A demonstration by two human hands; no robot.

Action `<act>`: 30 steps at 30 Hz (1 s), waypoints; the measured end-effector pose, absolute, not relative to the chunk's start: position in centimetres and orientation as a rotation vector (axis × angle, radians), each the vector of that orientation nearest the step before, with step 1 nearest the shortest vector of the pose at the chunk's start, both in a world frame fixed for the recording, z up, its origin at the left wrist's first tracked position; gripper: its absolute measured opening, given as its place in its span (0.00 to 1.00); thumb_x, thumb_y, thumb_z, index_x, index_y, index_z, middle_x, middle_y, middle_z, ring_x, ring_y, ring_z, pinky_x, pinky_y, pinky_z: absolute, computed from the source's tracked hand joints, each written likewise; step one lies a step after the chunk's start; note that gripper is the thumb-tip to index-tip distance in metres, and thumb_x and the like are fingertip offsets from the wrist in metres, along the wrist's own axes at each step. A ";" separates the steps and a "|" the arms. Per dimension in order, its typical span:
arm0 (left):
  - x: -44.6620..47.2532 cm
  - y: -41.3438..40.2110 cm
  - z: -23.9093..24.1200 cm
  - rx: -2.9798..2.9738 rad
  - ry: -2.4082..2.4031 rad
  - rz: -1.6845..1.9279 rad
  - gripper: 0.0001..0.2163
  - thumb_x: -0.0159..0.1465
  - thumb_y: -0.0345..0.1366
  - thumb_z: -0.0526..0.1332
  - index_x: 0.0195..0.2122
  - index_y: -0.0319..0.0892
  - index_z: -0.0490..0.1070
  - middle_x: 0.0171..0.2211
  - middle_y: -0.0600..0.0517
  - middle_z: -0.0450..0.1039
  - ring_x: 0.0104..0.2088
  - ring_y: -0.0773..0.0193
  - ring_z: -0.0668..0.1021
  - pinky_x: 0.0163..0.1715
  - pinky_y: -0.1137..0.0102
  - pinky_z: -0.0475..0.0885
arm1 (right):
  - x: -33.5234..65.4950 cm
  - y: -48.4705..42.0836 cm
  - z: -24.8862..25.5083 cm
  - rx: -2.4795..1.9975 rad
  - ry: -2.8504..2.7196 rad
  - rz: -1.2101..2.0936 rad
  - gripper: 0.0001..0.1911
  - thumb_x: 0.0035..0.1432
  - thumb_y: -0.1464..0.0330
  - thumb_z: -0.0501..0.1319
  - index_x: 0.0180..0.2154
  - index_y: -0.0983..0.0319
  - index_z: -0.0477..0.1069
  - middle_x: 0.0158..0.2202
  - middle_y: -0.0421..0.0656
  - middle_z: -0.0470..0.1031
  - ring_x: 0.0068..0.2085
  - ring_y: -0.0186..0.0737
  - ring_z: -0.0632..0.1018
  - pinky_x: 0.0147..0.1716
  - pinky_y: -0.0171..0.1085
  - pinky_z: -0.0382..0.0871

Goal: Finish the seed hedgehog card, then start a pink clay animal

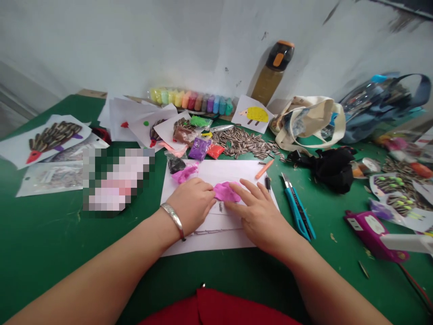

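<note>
A flattened piece of pink modelling clay [227,192] lies on a stack of white paper [216,222] in front of me. My left hand [191,203], with a silver bangle at the wrist, has its fingers curled together at the clay's left edge, pinching it; the fingertips are partly hidden. My right hand [259,212] is spread open, its fingertips resting on the clay's right side. More pink clay in a clear wrapper [186,172] lies just beyond my left hand, beside a bag of black clay [176,165]. Small dark marks show on the paper below the clay.
Sunflower seeds [248,143] are heaped beyond the paper, near purple [199,148] and red clay packets [215,151]. A blue utility knife [298,207] with its blade out lies right of the paper. A bottle [272,74] leans against the wall. Seed hedgehog pictures [56,137] lie left.
</note>
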State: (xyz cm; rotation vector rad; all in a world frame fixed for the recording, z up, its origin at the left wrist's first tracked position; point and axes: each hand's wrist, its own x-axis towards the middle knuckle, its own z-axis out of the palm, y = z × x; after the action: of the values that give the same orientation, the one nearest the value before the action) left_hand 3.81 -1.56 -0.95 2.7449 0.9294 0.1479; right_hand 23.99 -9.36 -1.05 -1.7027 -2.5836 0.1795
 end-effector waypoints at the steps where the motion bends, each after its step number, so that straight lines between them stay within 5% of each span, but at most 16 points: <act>1: 3.8 -1.6 -1.0 2.745 0.925 0.150 0.12 0.68 0.33 0.53 0.40 0.36 0.77 0.37 0.45 0.76 0.42 0.54 0.74 0.46 0.59 0.69 | 24.1 -9.4 -1.1 -1.704 -2.573 0.180 0.31 0.53 0.80 0.53 0.54 0.49 0.71 0.66 0.43 0.57 0.66 0.58 0.54 0.61 0.63 0.47; 7: 3.7 -1.6 -0.9 2.757 0.916 0.121 0.13 0.69 0.33 0.53 0.40 0.37 0.77 0.36 0.46 0.76 0.40 0.55 0.75 0.45 0.59 0.69 | 24.2 -9.2 -1.8 -1.760 -2.503 0.128 0.36 0.52 0.81 0.52 0.60 0.50 0.64 0.68 0.47 0.54 0.66 0.57 0.56 0.61 0.64 0.47; 30: 3.8 -1.6 -0.9 2.769 0.900 0.140 0.13 0.68 0.32 0.52 0.40 0.36 0.77 0.37 0.45 0.76 0.41 0.55 0.75 0.45 0.59 0.69 | 24.3 -9.6 -0.5 -1.746 -2.564 0.240 0.30 0.53 0.79 0.52 0.54 0.51 0.71 0.67 0.42 0.57 0.66 0.55 0.55 0.61 0.65 0.45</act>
State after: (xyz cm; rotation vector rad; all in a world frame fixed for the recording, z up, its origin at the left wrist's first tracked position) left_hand 3.84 -1.58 -0.89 2.7691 0.8996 0.1405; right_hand 24.33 -9.64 -0.52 -1.7464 -2.5645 0.2399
